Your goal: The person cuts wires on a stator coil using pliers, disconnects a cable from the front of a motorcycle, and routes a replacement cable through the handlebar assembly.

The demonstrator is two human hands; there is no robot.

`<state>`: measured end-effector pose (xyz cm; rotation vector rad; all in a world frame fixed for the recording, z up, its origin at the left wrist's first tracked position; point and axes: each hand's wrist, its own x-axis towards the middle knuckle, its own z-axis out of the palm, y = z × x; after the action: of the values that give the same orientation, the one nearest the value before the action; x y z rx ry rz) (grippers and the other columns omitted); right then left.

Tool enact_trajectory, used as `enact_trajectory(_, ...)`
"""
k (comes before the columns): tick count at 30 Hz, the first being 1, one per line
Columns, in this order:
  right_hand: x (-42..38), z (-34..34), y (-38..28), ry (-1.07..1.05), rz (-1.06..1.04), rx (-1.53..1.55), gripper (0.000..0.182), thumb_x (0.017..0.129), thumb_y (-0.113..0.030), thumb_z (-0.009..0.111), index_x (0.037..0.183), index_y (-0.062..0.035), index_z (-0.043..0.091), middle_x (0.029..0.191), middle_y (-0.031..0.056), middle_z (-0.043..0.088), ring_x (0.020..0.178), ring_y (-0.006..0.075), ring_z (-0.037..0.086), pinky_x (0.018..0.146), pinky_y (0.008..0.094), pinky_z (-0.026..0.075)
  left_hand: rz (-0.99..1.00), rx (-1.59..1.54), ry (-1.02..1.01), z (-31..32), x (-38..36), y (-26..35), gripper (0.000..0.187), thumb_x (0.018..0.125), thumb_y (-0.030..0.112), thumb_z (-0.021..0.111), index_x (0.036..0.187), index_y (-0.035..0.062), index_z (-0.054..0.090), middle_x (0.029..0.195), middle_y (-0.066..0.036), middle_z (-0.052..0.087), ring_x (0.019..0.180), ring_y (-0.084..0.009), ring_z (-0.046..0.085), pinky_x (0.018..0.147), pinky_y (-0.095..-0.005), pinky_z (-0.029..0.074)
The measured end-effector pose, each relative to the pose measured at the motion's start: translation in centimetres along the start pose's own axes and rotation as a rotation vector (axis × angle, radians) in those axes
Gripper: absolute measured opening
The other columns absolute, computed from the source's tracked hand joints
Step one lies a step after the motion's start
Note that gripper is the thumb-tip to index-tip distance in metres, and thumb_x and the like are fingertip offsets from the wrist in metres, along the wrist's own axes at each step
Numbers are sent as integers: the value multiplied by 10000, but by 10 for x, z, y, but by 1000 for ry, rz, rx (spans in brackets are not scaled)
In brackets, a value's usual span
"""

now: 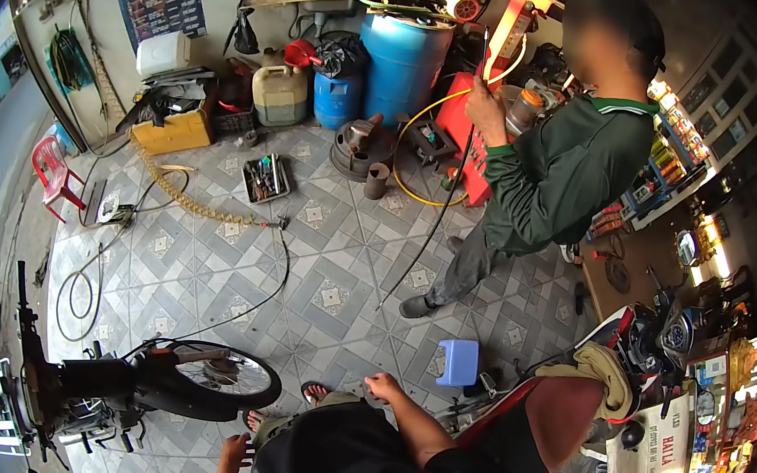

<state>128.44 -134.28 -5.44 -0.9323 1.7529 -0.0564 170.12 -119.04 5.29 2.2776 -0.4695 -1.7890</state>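
Observation:
Near the bottom centre, my right hand (pixel 382 386) hangs in front of my body with its fingers curled; whether it holds anything is too small to make out. My left hand (pixel 234 449) is lower and further left, beside my leg, its fingers partly hidden. A motorcycle wheel (pixel 224 376) lies just beyond the lower hand. On the right, a person in a dark green top (pixel 561 174) stands and holds a long thin black cable (pixel 437 220) that hangs to the floor.
A blue plastic stool (pixel 458 363) stands right of centre, near a red motorcycle seat (pixel 562 415). A tool tray (pixel 266 178) and a coiled yellow hose (pixel 185 199) lie on the tiled floor. Blue barrels (pixel 401 64) line the back wall; a red chair (pixel 56 170) is at left.

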Motion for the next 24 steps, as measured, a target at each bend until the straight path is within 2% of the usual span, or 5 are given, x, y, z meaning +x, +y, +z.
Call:
enact_trajectory(7,4,0,2,-95,-12,-67,393,884,-432,544,1068,-95,624,828,16,680,579,148,608,454,356,466,20,26,12,5,-9,1,422,864,348,533,1167,54,544,935,-94,669,710,-244,651,599,-414,502)
enact_trajectory(12,6,-1,4,-80,-38,-103,399,882,-433,546,1070,-89,625,836,23,685,573,154,607,453,365,467,129,52,3,7,4,-21,428,857,341,537,1167,47,546,928,-93,668,705,-239,651,596,-414,502)
enact_trajectory(16,5,-3,4,-22,-52,-92,446,823,-454,583,957,-38,672,780,98,696,650,246,666,619,399,521,23,-31,43,14,-5,-16,422,859,339,535,1162,45,547,920,-91,668,705,-241,650,597,-421,501)
enact_trajectory(19,28,3,14,-37,-89,-171,411,875,-435,554,1081,-85,620,844,32,692,598,161,628,463,374,479,-17,-83,35,14,-6,-20,413,861,334,533,1155,44,548,913,-89,668,704,-241,648,592,-421,501)
enact_trajectory(24,11,-5,-4,-113,-43,-150,416,873,-433,560,1100,-89,610,840,33,693,610,163,635,472,374,484,-44,-142,39,17,1,-31,400,864,328,530,1147,45,551,920,-90,666,704,-241,644,586,-423,500)
